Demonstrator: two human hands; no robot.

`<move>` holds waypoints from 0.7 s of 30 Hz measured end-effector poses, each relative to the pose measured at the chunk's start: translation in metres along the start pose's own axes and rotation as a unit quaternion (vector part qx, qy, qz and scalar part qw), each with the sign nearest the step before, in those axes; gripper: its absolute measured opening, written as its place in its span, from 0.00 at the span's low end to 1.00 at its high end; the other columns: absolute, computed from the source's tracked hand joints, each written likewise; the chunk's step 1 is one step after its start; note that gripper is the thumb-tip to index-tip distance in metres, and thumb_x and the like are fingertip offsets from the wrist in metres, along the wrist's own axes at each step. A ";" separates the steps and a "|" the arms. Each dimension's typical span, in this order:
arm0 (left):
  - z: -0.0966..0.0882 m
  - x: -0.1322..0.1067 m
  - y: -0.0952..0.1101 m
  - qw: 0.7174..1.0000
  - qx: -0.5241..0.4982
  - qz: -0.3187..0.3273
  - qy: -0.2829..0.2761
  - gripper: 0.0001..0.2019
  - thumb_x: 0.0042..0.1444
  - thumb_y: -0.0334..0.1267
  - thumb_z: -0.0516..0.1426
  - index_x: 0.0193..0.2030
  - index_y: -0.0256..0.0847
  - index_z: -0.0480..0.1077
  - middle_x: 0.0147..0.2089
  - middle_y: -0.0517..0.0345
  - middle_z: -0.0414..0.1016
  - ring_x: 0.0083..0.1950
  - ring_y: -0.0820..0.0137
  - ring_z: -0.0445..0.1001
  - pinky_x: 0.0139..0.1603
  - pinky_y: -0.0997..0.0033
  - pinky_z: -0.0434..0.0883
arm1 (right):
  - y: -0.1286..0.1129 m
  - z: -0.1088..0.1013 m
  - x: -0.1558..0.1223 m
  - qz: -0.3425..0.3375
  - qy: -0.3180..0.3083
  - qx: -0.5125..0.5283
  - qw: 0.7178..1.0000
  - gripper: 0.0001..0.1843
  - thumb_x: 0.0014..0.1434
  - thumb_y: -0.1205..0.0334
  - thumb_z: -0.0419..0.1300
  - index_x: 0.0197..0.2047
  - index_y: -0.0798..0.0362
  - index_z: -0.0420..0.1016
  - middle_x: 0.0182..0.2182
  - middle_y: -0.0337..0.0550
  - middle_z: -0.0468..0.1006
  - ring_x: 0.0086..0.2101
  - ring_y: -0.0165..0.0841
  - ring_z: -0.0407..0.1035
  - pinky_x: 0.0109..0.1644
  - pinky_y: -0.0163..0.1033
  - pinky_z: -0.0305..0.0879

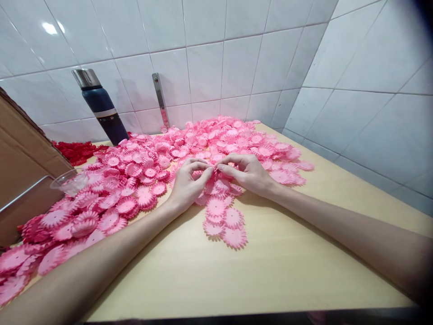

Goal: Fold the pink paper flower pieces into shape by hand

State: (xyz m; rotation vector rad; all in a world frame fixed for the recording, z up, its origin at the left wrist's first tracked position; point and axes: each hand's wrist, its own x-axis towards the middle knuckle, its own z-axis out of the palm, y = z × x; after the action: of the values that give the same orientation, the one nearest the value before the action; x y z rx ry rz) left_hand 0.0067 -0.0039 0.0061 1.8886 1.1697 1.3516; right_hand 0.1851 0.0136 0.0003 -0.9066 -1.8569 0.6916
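Pink piece: held between the 2 hands, above the front of the heap; mostly covered by fingertips, too small to make out in full shape.
Left hand: pinched together at thumb and index finger, clamped on the pink piece; other fingers curled behind.
Right hand: likewise pinched at thumb and index finger, clamped on the pink piece from the opposite side; just beside the left fingertips, cannot tell if touching them.
Left forearm: slanting in from lower left, passing in front of the heap.
Right forearm: slanting in from lower right, over bare tabletop.
Loose discs: spread just below the hands toward the near table edge, overlapping; pink, toothed around the rim, at least 4 plainly seen at the near end.
Main pile: heaped with more pink discs, from lower left across to the back wall and behind both hands.
Red pieces: bunched at back left, between cardboard and bottle.
Bottle: dark blue, silver-capped, slanted in view; partly behind the pile at the base.
Metal strip: set against the tiled wall, meeting the pile at the lower end.
Clear plastic dish: tucked between cardboard and pile.
Cardboard: brown, raised at the left edge.
Table: pale, topped in wood tone.
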 end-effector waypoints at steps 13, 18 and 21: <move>0.001 -0.001 -0.001 0.999 -0.039 -0.019 0.013 0.06 0.54 0.36 0.59 0.29 0.36 0.73 0.44 0.50 0.67 0.46 0.68 0.71 0.39 0.73 0.74 | 0.005 -0.002 0.002 0.037 0.022 0.033 0.999 0.12 0.59 0.54 0.59 0.32 0.55 0.77 0.27 0.41 0.77 0.27 0.31 0.70 0.32 0.37 0.64; 0.001 0.001 -0.010 0.995 -0.064 -0.054 0.049 0.08 0.54 0.38 0.59 0.29 0.36 0.73 0.46 0.51 0.68 0.43 0.69 0.73 0.42 0.69 0.75 | 0.012 -0.002 0.007 0.039 0.122 0.022 0.992 0.13 0.59 0.55 0.58 0.30 0.55 0.73 0.27 0.41 0.75 0.29 0.31 0.68 0.33 0.37 0.63; 0.000 0.002 -0.010 0.995 -0.064 -0.054 0.062 0.07 0.54 0.36 0.58 0.28 0.36 0.72 0.43 0.53 0.69 0.41 0.71 0.72 0.42 0.71 0.74 | 0.014 -0.002 0.007 0.029 0.122 0.010 0.992 0.12 0.58 0.54 0.58 0.31 0.55 0.73 0.27 0.41 0.74 0.30 0.31 0.67 0.33 0.37 0.62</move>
State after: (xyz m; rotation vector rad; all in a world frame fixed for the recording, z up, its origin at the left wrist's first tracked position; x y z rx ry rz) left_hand 0.0038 0.0028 -0.0012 1.6492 1.1975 1.4642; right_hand 0.1885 0.0277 -0.0061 -0.9899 -1.6107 0.6036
